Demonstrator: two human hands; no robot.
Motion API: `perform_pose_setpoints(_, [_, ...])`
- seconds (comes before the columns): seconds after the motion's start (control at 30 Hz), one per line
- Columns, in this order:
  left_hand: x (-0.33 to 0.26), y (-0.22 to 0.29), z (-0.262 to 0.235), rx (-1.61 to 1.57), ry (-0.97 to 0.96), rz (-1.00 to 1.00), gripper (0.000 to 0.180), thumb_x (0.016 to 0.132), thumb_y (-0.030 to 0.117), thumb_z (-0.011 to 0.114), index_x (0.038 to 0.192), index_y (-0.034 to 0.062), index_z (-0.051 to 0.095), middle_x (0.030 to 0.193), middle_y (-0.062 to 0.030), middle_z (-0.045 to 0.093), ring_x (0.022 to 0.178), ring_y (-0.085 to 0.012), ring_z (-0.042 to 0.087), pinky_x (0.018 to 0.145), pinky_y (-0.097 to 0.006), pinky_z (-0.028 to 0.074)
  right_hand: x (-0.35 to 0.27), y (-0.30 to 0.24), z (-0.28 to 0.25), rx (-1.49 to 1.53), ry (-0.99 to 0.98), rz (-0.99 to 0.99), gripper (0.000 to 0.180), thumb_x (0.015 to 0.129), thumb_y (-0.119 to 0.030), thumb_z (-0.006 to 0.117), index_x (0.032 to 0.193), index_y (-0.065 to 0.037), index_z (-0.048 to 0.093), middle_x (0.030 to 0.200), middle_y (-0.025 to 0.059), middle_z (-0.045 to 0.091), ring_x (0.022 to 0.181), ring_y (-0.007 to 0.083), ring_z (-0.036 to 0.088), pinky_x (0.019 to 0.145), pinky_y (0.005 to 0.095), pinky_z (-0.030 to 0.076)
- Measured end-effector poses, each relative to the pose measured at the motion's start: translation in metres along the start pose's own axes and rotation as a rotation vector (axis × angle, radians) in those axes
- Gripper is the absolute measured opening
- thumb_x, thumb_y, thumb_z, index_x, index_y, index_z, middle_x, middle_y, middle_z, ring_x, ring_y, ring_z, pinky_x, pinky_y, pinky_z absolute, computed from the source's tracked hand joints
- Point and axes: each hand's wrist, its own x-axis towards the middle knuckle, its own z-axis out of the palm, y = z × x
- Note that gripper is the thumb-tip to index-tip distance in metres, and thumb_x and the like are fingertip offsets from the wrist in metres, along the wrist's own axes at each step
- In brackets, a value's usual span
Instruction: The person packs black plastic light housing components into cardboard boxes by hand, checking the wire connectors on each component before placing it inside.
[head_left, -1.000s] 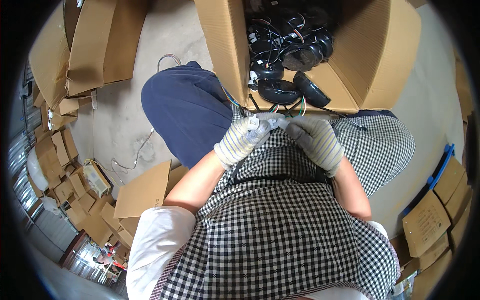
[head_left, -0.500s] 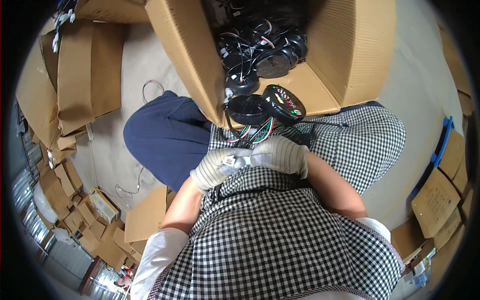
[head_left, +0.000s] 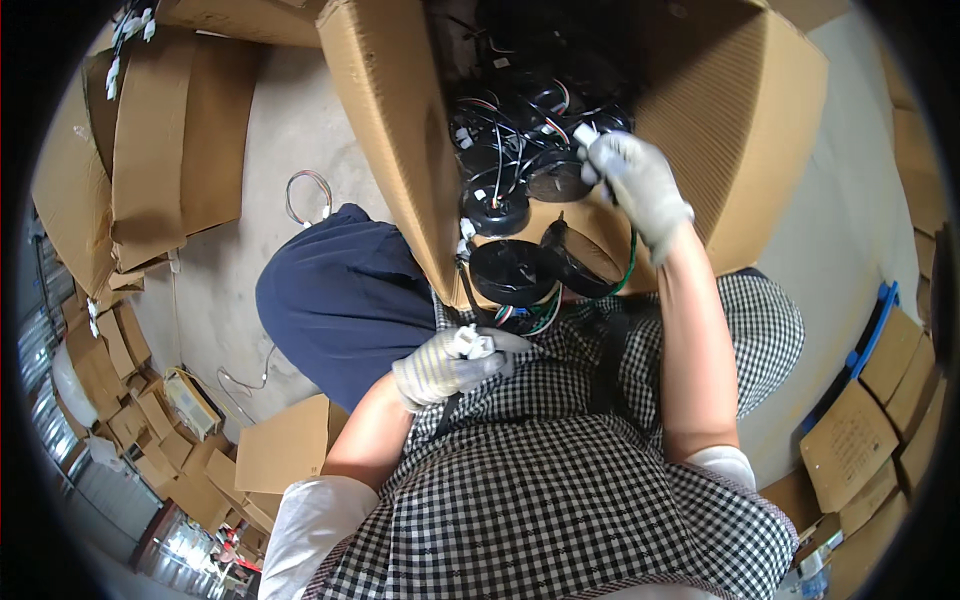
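Note:
My left hand [head_left: 435, 372], in a striped knit glove, is closed around a white plug connector [head_left: 472, 343] above my lap. My gloved right hand [head_left: 645, 190] is raised over the open cardboard box [head_left: 735, 120], pinching another white connector [head_left: 586, 135]. A green wire [head_left: 632, 255] runs down from below that hand toward a tilted round black unit [head_left: 580, 268] at the box's near edge. Beside it lies a second round black unit [head_left: 510, 272]. Deeper in the box are several more black units [head_left: 497, 207] with tangled wires.
A loose wire loop [head_left: 308, 190] lies on the floor left of the box. Opened cartons [head_left: 160, 140] stand at the far left, and a small carton [head_left: 285, 440] is near my left elbow. Flattened cardboard [head_left: 850, 445] and a blue bar [head_left: 870, 330] lie at right.
My hands have come apart. The right one has moved up and right over the box with a white connector; the left stays above my lap. The near unit has tipped over.

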Motion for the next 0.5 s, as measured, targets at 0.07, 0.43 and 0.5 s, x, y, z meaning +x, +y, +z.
perform_pose_setpoints(0.07, [0.012, 0.007, 0.004, 0.009, -0.015, 0.037, 0.037, 0.093, 0.027, 0.056, 0.119, 0.0009, 0.058, 0.081, 0.0007, 0.061, 0.051, -0.0006, 0.041, 0.048, -0.016, 0.034, 0.063, 0.032, 0.004, -0.439, 0.102, -0.127, 0.023, 0.091, -0.024, 0.053, 0.09, -0.004, 0.065, 0.07, 0.0061, 0.058, 0.065, 0.0153, 0.054, 0.063, 0.0319, 0.044])
perform_pose_setpoints(0.43, [0.037, 0.008, 0.007, 0.119, 0.308, 0.473, 0.052, 0.093, 0.044, 0.049, 0.108, -0.0049, 0.06, 0.078, -0.0075, 0.064, 0.06, -0.0101, 0.053, 0.063, -0.023, 0.043, 0.086, 0.088, 0.065, -0.825, -0.09, -0.365, 0.026, 0.09, -0.027, 0.048, 0.088, -0.009, 0.066, 0.092, 0.0157, 0.063, 0.086, 0.0327, 0.061, 0.079, 0.0421, 0.046])
perform_pose_setpoints(0.5, [0.033, 0.01, 0.007, 0.057, 0.348, 0.479, 0.052, 0.092, 0.043, 0.05, 0.108, -0.0056, 0.06, 0.078, -0.007, 0.063, 0.061, -0.009, 0.052, 0.063, -0.022, 0.043, 0.055, 0.09, 0.058, -0.735, -0.05, -0.534, 0.018, 0.087, -0.021, 0.052, 0.086, -0.009, 0.065, 0.088, 0.0142, 0.063, 0.083, 0.0318, 0.06, 0.076, 0.0408, 0.047])
